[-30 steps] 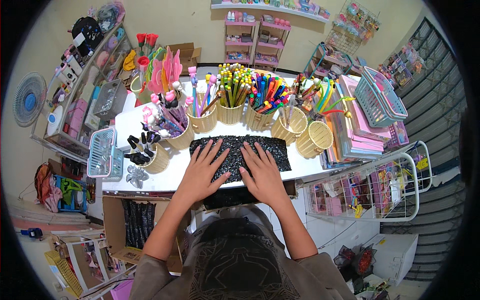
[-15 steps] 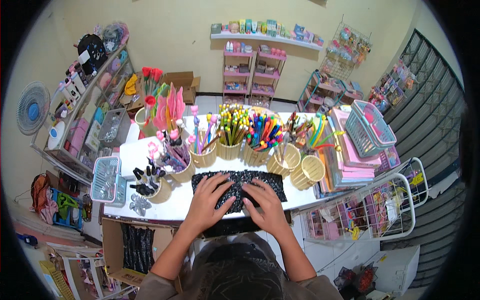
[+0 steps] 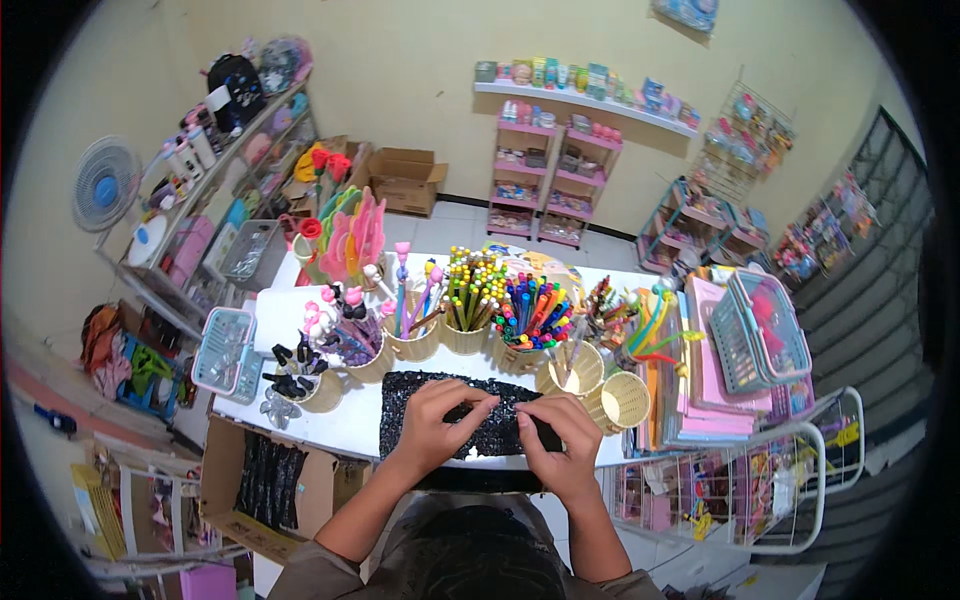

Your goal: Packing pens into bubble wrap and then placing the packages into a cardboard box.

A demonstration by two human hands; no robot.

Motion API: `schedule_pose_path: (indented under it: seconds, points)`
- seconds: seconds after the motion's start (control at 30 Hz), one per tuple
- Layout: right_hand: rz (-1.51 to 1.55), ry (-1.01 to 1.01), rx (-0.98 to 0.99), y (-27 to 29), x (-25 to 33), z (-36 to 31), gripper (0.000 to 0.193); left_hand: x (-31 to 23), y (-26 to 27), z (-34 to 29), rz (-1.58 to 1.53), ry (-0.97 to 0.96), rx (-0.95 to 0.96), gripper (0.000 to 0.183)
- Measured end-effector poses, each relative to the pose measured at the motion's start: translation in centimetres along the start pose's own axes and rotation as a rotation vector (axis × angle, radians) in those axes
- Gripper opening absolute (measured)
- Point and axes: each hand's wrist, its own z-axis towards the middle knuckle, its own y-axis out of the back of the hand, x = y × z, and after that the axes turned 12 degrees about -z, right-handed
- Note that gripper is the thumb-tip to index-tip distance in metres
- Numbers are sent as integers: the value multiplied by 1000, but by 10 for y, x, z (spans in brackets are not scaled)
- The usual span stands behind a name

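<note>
While both hands pinch the black sequined pouch (image 3: 440,425) on the table (image 3: 340,425), left hand (image 3: 437,420) should steady it; right hand (image 3: 560,445) seemingly grips its edge.

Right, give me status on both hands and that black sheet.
Left hand and right hand both down on the black sheet, fingers curled at its middle. Sheet flat on the white table. Pen cups close behind.

flat hands now curled, fingers (image 3: 478,402) pinching black mat (image 3: 420,400)
</note>
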Motion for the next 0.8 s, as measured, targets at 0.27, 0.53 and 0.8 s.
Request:
schedule_pose_path:
  seconds: [0.27,0.53,0.8]
  points:
    - [175,55,157,-16,-1,33,19,-31,19,0,133,108,-267,11]
    - [210,52,271,-62,22,61,25,-29,42,-2,92,310,-362,36]
    - [-474,357,218,-80,26,101,48,-10,65,17,34,266,-156,48]
